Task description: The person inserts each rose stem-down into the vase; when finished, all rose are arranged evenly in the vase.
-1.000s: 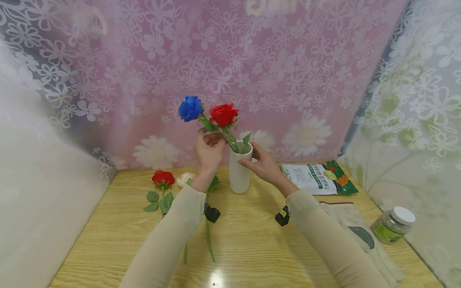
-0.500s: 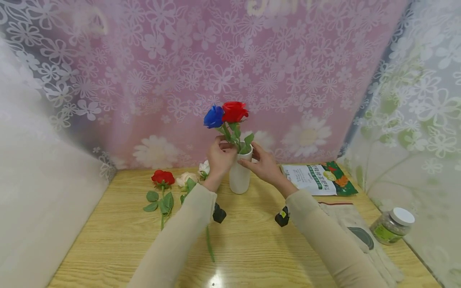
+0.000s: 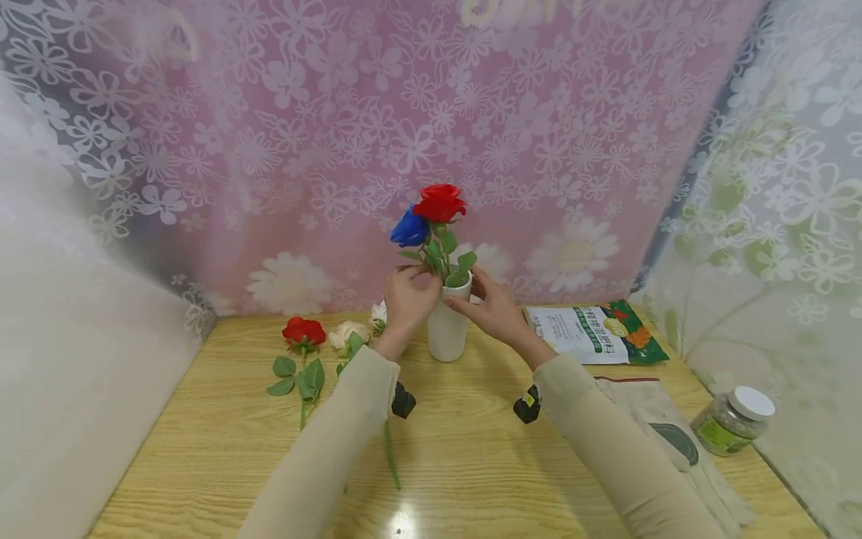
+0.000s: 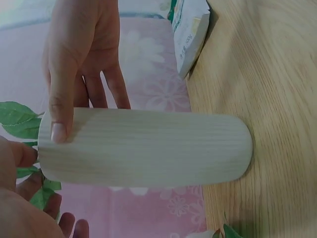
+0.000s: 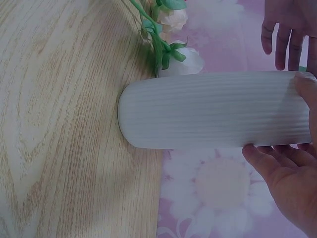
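Standing upright, the white vase [image 3: 447, 329] has the right hand [image 3: 494, 308] gripping its upper part; just leftward, the left hand [image 3: 412, 298] seems to pinch the leaning blue rose [image 3: 409, 229]

Loose roses [image 3: 304, 331] lie on the tabletop [image 3: 471, 471] left of the vase [image 3: 447, 333]; right, a fertilizer pouch [image 3: 572, 335] behind cloth [image 3: 636, 400] and jar [image 3: 730, 423].
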